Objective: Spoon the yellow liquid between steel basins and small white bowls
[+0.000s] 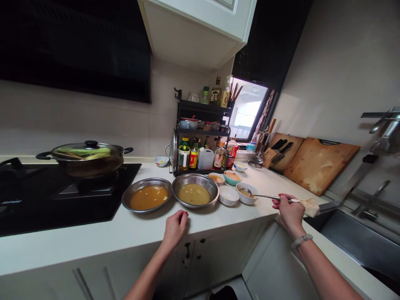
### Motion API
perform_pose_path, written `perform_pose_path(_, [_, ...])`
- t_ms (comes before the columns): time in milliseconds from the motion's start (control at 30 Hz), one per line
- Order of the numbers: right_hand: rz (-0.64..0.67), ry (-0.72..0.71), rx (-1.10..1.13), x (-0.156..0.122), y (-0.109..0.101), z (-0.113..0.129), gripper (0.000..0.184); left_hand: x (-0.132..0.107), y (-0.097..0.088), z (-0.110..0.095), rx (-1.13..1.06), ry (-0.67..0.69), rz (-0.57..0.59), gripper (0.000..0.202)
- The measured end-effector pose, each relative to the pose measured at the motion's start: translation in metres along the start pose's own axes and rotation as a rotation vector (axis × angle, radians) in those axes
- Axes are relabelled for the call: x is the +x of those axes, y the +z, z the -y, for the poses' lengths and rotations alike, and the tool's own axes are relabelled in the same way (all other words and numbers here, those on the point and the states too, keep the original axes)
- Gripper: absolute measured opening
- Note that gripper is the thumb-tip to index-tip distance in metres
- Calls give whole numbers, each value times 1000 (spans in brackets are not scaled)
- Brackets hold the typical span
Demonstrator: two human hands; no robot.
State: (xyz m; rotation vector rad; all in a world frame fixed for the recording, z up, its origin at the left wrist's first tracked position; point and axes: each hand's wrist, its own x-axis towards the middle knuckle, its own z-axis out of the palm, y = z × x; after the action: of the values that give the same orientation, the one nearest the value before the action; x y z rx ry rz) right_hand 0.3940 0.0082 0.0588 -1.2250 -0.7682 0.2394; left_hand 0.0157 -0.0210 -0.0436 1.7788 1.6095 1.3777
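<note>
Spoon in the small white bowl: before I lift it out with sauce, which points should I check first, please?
1. Grip: the right hand has its fingers closed on the handle of the spoon: ok.
2. Spoon tip sits inside the small white bowl: ok.
3. Amount of sauce on the spoon: cannot tell, too small to see.
4. The left hand rests curled on the counter edge, holds nothing and is away from the spoon: ok.
5. The neighbouring white bowl stands upright and looks empty: ok.
6. Beige cloth by the right hand, free of the handle: cannot tell.
</note>
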Motion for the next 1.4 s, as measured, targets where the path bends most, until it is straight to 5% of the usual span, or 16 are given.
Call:
perform_pose_path(433, [17, 81, 225, -8, 15, 25, 25, -1, -1, -1, 1, 15, 0, 37])
perform_pose_path(800, [245, 105, 226, -57, 70, 46, 29, 0, -1, -4, -2, 5, -6, 36])
perform_pose_path(1000, [433, -34, 141, -89, 89, 47, 37, 0, 0, -1, -4, 20, -6, 36])
perform_pose_path(1200, [664, -340, 80, -111, 81, 48, 29, 0, 1, 1, -5, 32, -1, 35])
perform_pose_path(1300, [662, -445, 43, -108, 73, 46, 29, 0, 2, 2, 0, 31, -3, 36])
perform_pose_path(1400, [522, -411, -13, -92, 64, 44, 33, -1, 2, 2, 10, 31, -6, 36])
